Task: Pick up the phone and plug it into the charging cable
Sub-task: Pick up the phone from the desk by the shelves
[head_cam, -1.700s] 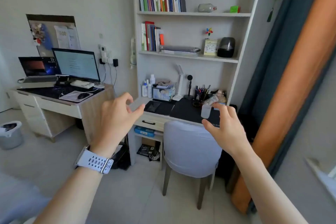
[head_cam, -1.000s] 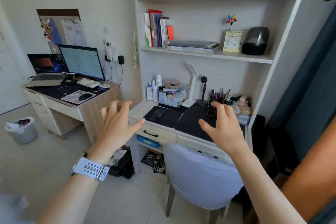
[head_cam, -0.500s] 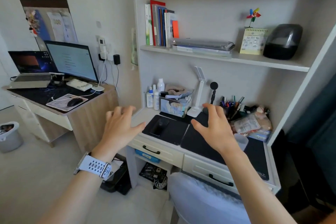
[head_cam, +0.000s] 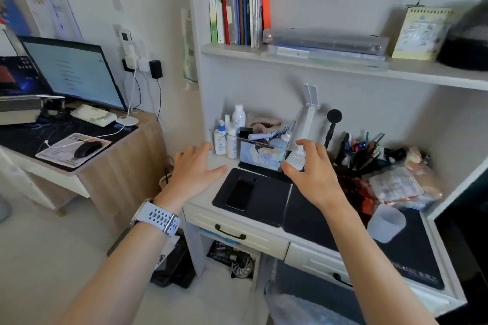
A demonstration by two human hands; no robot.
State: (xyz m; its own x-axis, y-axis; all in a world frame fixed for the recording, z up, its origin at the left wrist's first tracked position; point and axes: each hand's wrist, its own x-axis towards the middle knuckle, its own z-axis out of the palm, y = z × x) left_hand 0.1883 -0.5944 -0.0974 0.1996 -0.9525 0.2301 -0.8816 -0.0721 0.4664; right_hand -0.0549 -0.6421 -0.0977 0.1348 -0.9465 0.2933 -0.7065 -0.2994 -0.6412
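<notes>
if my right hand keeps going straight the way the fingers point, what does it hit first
Probably the white desk lamp's base, just past the right hand. Depth is unclear; it may pass above.

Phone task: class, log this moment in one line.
phone: flat on mat | left hand: open, empty | right hand: open, empty | cable: unplugged

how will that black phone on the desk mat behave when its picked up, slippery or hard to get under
The phone looks like a thin rigid slab, so it should not flex. It lies flat on the dark mat, so getting fingers under an edge may take a slide or tilt. Its glossy face suggests it could be slippery.
</notes>
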